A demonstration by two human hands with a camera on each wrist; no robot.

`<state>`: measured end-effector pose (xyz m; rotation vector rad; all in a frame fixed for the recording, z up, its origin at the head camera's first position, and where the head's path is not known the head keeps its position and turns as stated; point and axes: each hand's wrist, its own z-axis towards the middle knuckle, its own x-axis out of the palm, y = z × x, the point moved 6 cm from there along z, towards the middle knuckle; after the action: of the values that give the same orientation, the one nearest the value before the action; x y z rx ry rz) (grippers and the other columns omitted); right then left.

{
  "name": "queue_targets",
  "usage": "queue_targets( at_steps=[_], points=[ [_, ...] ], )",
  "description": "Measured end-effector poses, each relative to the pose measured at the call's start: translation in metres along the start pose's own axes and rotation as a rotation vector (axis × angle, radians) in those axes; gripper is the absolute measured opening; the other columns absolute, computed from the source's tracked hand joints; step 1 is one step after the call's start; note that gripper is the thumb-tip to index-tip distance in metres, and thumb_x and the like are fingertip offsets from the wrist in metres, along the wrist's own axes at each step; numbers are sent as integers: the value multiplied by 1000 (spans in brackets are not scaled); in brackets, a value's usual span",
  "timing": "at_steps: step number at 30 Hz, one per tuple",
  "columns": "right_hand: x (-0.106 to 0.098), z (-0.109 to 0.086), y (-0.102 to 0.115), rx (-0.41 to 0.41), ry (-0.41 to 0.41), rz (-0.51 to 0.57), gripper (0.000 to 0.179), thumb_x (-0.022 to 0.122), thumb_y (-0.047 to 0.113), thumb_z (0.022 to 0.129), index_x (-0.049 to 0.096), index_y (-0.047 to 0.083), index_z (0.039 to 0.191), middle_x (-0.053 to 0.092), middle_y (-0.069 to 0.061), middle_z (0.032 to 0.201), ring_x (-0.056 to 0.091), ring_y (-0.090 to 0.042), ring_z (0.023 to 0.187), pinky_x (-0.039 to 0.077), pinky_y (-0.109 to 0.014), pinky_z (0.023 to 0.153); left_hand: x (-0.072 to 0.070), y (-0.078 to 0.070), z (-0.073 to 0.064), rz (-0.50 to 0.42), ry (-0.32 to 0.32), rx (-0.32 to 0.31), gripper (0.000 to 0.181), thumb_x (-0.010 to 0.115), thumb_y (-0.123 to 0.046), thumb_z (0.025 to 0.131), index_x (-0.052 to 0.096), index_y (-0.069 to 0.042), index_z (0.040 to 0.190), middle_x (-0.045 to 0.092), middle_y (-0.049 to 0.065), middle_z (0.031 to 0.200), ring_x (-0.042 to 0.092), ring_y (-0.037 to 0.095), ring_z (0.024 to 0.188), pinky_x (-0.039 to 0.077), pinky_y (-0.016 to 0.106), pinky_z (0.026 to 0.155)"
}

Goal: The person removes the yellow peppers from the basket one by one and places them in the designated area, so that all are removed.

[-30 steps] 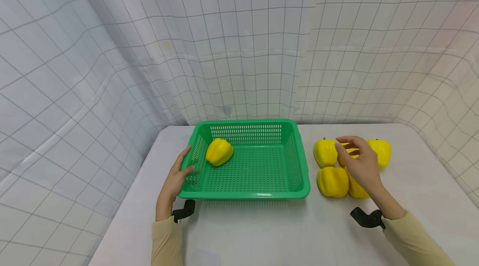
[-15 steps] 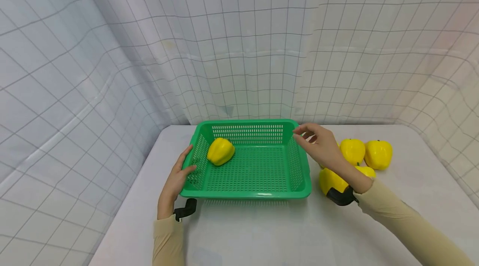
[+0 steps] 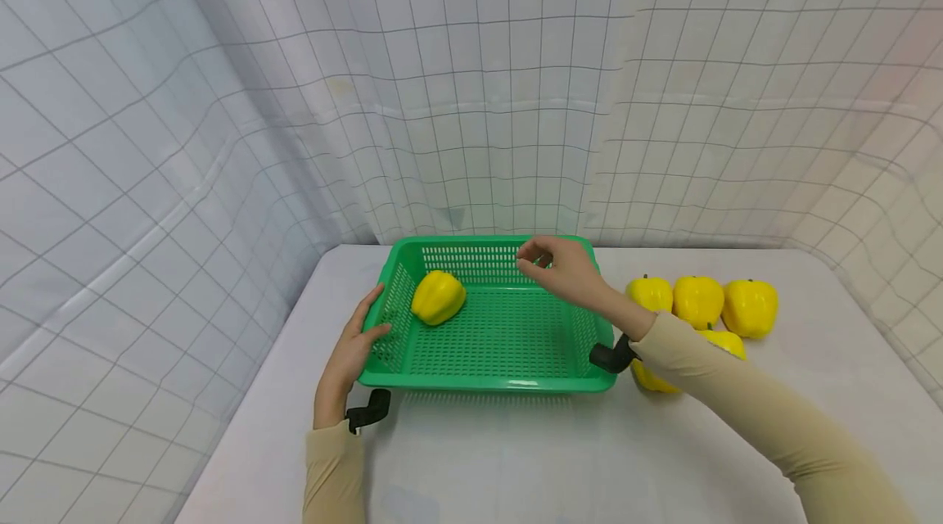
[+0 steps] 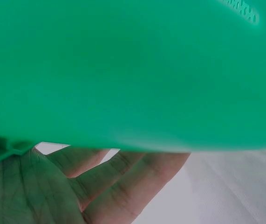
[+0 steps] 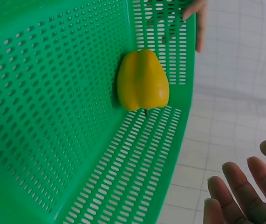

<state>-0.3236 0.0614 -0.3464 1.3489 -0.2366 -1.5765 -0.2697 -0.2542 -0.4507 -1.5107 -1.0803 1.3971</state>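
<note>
A green plastic basket point(image 3: 486, 382) stands on the white table with one yellow bell pepper point(image 3: 439, 297) lying in its back left corner. My left hand point(image 3: 348, 356) grips the basket's left rim, thumb over the inside. In the left wrist view, the other fingers point(image 4: 133, 191) lie beneath the rim on the outer side. Above the right part of the basket hovers my right hand point(image 3: 563, 270), its fingers loosely bent and holding nothing. In the right wrist view, the thumb and fingers point(image 5: 244, 196) are apart, and the bell pepper is away from them.
Several more yellow bell peppers point(image 3: 698, 300) sit grouped on the table to the right of the basket. My right forearm partly hides the front ones. White gridded curtains point(image 3: 471, 98) hang behind and along the sides of the table.
My right hand has moved left, from above the grouped bell peppers to above the basket, carrying nothing. My left hand stays on the basket's rim.
</note>
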Motion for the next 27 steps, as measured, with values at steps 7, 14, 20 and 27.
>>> queue_targets(
  at_steps=[7, 14, 20, 27],
  points=[
    [37, 20, -2, 53, 135, 19, 24, 60, 21, 93, 66, 5, 110, 67, -6, 100, 62, -19, 84, 49, -32, 69, 1, -1, -1, 9, 1, 18, 64, 47, -12, 99, 18, -27, 153, 7, 7, 157, 11, 32, 140, 14, 56, 107],
    [74, 36, -3, 83, 220, -34, 34, 62, 25, 92, 63, 6, 120, 66, -9, 106, 62, -21, 90, 49, -33, 72, 0, 1, 1, 23, -8, 21, 65, 48, -10, 97, 19, -28, 153, 8, 8, 157, 11, 33, 140, 15, 58, 106],
    [101, 46, -6, 141, 297, -74, 49, 60, 33, 93, 53, 4, 132, 60, -15, 119, 59, -27, 101, 48, -40, 79, 0, 3, 1, 21, -9, 3, 65, 47, -11, 97, 20, -31, 152, 9, 6, 157, 13, 32, 139, 15, 58, 106],
    [127, 56, -10, 201, 355, -47, 63, 59, 38, 92, 41, 2, 140, 49, -17, 134, 50, -30, 117, 42, -42, 93, -1, 3, 1, 13, -8, 1, 65, 48, -10, 97, 20, -31, 152, 9, 7, 157, 16, 32, 138, 17, 57, 105]
  ],
)
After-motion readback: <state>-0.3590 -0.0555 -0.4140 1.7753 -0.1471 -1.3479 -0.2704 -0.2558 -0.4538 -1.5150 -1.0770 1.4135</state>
